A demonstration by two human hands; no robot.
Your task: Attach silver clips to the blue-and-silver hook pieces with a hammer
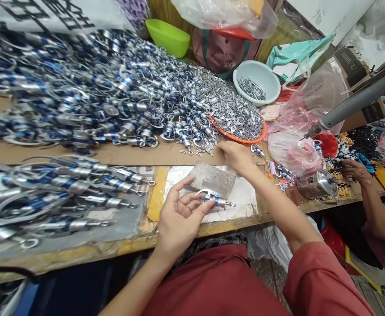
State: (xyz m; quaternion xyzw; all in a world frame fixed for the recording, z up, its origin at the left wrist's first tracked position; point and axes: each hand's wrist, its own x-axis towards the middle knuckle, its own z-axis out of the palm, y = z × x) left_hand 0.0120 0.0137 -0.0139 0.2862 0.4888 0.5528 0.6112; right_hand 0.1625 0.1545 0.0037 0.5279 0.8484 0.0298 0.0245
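Note:
Between the thumb and fingers of my left hand (183, 215) is a silver and blue metal part (219, 201) with a curved lever and a ring end. It is held over a grey metal block (212, 179) lying on a white sheet (245, 199). My right hand (234, 154) reaches past the block to small perforated metal plates (208, 147) at the edge of the pile; its fingertips are bent down and what they hold, if anything, is hidden. Just beyond it is an orange-rimmed tray (261, 135) heaped with such plates.
A large pile of silver-blue parts (113, 92) covers the back left, with more parts (64, 197) at the front left. A pale blue bowl (274, 81) holds metal pieces. A power driver (360, 98) hangs at right, above a metal pot (317, 183) and near another person's hand (357, 170).

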